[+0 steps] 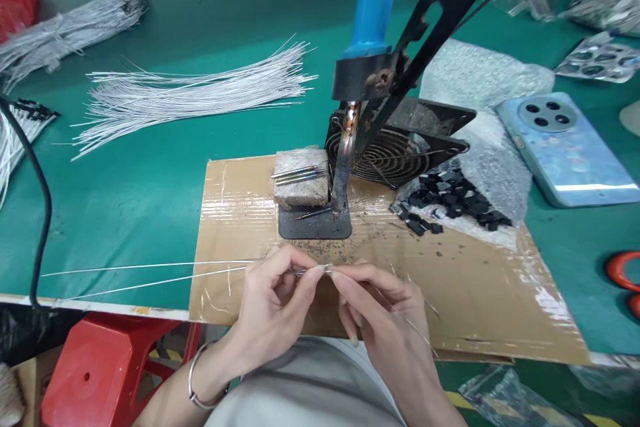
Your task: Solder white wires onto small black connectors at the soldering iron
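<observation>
My left hand pinches thin white wires, whose long ends stretch left past the cardboard's edge. Right beside it, my right hand is closed on thin wire ends at the same spot, and fine strands pass behind and over its fingers. The fingertips of both hands nearly meet; what lies between them is too small to make out. Just beyond them stands a soldering iron with a blue handle, its tip pointing down over a small black base. Metal tips lie on a worn block.
Cardboard lies under my hands. Behind it are a black fan and a pile of small black pieces on bubble wrap. A phone and red-handled scissors are at the right, a white wire bundle at the back left.
</observation>
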Tool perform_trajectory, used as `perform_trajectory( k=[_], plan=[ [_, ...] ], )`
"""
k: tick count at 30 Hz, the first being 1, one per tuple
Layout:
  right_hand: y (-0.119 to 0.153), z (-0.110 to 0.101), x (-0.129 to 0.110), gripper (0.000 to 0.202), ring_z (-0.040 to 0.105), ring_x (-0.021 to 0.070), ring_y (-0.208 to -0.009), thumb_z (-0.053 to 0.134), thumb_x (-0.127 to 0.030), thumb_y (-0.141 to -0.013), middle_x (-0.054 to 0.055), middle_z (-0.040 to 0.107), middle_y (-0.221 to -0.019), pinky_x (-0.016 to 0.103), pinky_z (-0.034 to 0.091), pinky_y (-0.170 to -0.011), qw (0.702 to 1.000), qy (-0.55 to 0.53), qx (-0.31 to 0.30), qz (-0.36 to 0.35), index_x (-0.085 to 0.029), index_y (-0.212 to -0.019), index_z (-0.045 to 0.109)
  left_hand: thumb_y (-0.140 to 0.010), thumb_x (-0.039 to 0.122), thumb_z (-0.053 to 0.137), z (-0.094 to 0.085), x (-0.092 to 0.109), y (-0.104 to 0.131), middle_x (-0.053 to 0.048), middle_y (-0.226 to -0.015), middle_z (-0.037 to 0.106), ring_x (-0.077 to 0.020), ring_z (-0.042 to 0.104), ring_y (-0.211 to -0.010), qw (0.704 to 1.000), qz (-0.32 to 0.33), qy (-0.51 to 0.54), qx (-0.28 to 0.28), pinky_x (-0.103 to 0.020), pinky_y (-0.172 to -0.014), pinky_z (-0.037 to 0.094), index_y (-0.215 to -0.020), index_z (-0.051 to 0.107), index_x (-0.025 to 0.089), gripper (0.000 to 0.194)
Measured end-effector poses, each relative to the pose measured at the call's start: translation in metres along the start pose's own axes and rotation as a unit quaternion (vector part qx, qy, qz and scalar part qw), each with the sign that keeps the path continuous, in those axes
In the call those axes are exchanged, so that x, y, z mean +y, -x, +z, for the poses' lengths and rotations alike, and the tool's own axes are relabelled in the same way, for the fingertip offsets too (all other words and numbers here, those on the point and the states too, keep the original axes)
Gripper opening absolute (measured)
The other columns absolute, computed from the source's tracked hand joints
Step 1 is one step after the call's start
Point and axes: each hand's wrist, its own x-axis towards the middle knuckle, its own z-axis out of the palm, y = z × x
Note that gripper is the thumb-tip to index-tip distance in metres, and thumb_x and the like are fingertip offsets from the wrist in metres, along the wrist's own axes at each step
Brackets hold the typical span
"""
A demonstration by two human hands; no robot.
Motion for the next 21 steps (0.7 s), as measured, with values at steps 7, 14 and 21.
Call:
perform_trajectory(
  k=[7, 14, 21],
  plan=[
    [-0.005, -0.007, -0.013, 0.017, 0.041, 0.0043, -0.033, 0.085, -0.035, -0.076, -0.002, 0.058, -0.056, 0.018, 0.027, -0.032, 0.996, 0.027, -0.042, 0.068, -0.019, -0.074, 0.081, -0.100, 0.028, 0.060, -0.006, 0.004, 0.001, 0.003, -0.063, 0.043, -0.0106, 0.031, -0.053, 0.998, 0.022, -0.049, -0.021, -0.025, -0.046, 0.023, -0.083, 0.064, 0.020, 0.019],
    [0.000, -0.005, -0.010, 0.013, 0.040, 0.0041, -0.034, 0.083, -0.035, -0.078, -0.002, 0.059, -0.054, 0.017, 0.028, -0.033, 0.997, 0.005, -0.026, 0.069, -0.022, -0.079, 0.083, -0.101, 0.032, 0.058, -0.002, 0.001, 0.002, 0.002, -0.063, 0.048, -0.0117, 0.039, -0.054, 1.000, -0.004, -0.021, -0.011, -0.024, -0.048, 0.031, -0.085, 0.064, 0.020, 0.021],
    [-0.001, 0.001, -0.002, 0.010, 0.034, 0.0020, -0.035, 0.083, -0.033, -0.078, -0.006, 0.047, -0.049, 0.013, 0.030, -0.031, 0.997, -0.052, -0.013, 0.052, -0.023, -0.082, 0.083, -0.101, 0.032, 0.059, 0.004, -0.004, 0.004, 0.003, -0.063, 0.045, -0.0103, 0.036, -0.053, 1.000, 0.001, -0.008, 0.014, -0.024, -0.048, 0.028, -0.086, 0.063, 0.020, 0.020]
  ],
)
